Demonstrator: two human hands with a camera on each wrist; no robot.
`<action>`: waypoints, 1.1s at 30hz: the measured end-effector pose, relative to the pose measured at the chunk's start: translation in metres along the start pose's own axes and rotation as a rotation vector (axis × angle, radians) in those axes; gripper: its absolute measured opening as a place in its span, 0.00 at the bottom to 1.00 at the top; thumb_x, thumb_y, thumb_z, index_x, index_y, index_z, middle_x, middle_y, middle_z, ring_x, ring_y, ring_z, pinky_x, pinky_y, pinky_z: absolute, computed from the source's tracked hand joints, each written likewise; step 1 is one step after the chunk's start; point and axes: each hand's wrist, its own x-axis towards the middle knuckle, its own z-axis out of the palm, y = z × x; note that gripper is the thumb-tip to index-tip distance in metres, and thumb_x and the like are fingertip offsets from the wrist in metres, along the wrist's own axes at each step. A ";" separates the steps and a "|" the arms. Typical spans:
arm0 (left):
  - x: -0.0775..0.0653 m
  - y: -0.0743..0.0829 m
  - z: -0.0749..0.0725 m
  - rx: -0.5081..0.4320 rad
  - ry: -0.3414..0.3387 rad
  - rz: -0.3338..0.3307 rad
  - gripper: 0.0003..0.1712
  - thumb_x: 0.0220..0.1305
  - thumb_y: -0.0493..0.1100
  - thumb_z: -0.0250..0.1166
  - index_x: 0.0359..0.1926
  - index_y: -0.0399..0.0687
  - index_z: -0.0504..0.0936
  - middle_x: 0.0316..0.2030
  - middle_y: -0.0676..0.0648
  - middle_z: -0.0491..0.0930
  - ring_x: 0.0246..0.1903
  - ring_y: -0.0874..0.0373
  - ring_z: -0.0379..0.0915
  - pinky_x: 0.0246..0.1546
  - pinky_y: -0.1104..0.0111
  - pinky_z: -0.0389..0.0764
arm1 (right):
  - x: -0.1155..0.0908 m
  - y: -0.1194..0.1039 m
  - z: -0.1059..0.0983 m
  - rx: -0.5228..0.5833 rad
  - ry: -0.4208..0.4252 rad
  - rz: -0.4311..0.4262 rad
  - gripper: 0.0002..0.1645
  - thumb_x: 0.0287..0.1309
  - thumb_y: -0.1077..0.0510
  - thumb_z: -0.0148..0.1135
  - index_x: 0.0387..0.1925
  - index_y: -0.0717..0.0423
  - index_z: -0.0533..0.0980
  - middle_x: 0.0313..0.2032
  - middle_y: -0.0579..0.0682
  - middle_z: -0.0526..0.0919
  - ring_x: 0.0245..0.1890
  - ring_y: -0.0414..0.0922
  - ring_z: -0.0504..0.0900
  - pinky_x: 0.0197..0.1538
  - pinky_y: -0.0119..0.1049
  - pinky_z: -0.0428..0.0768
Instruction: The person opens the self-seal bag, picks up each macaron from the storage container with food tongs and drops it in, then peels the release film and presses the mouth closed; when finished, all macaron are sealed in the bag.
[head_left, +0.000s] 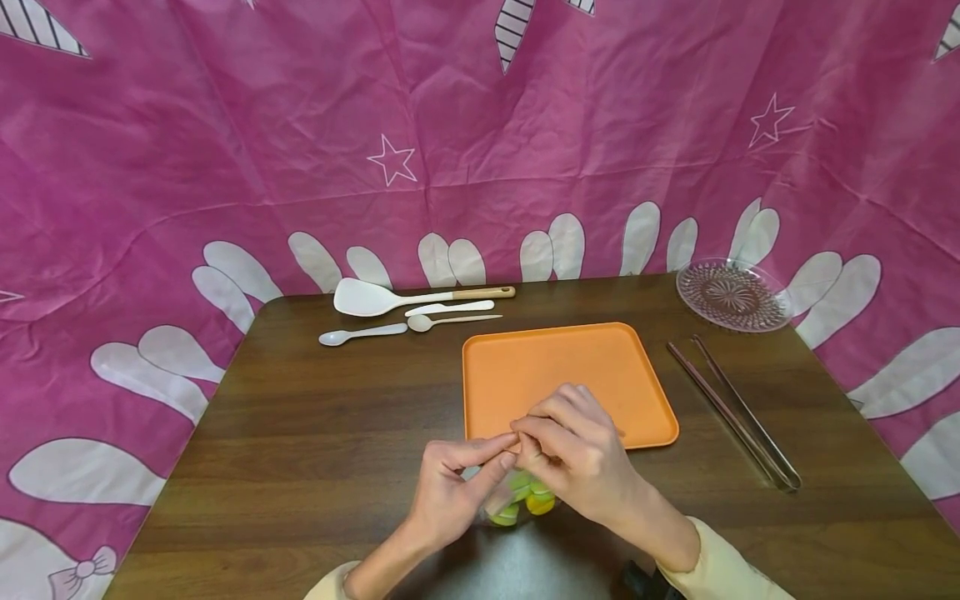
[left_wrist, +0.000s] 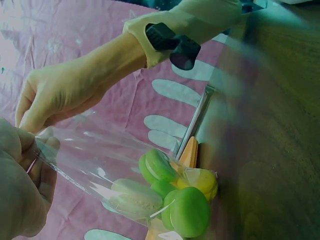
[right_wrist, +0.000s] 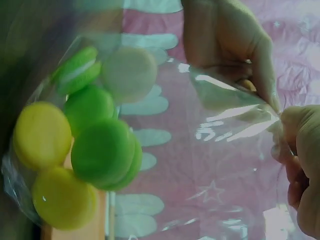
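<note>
A clear plastic bag (right_wrist: 225, 145) hangs from both hands over the near part of the table. In it lie several macarons: green ones (right_wrist: 102, 152), yellow ones (right_wrist: 42, 136) and a pale one (right_wrist: 130, 75). My left hand (head_left: 453, 492) pinches the bag's top edge between thumb and fingers. Close against it, my right hand (head_left: 581, 450) pinches the same edge, fingertips nearly meeting the left's. The bag's mouth looks gathered flat in the left wrist view. Just beyond the hands lies an orange tray (head_left: 562, 358), its near edge partly hidden by them.
Metal tongs (head_left: 738, 417) lie right of the tray, below a clear patterned plate (head_left: 733, 293). Along the back left are a white spatula (head_left: 367, 297), a white knife (head_left: 450, 307), a wooden spoon (head_left: 453, 319) and a white spoon (head_left: 363, 333). A pink curtain (head_left: 300, 125) hangs behind the table.
</note>
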 end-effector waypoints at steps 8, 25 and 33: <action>0.002 0.002 0.002 -0.014 0.013 -0.018 0.15 0.61 0.19 0.62 0.48 0.26 0.84 0.41 0.35 0.85 0.42 0.49 0.85 0.44 0.57 0.84 | -0.006 0.001 -0.001 0.088 0.070 0.193 0.10 0.60 0.65 0.57 0.27 0.61 0.83 0.26 0.48 0.82 0.25 0.44 0.73 0.32 0.30 0.69; -0.005 -0.002 -0.010 -0.040 0.175 -0.129 0.14 0.64 0.23 0.62 0.50 0.28 0.83 0.34 0.34 0.86 0.38 0.50 0.87 0.41 0.63 0.84 | 0.002 0.024 -0.056 0.409 0.169 1.129 0.09 0.68 0.68 0.59 0.38 0.75 0.80 0.31 0.54 0.88 0.30 0.44 0.88 0.35 0.33 0.85; -0.007 -0.001 -0.017 -0.027 0.201 -0.181 0.14 0.65 0.23 0.61 0.50 0.27 0.83 0.34 0.33 0.86 0.39 0.54 0.86 0.43 0.65 0.84 | -0.011 0.053 -0.094 0.794 0.350 1.298 0.09 0.70 0.66 0.57 0.35 0.64 0.83 0.31 0.56 0.88 0.32 0.47 0.89 0.38 0.41 0.85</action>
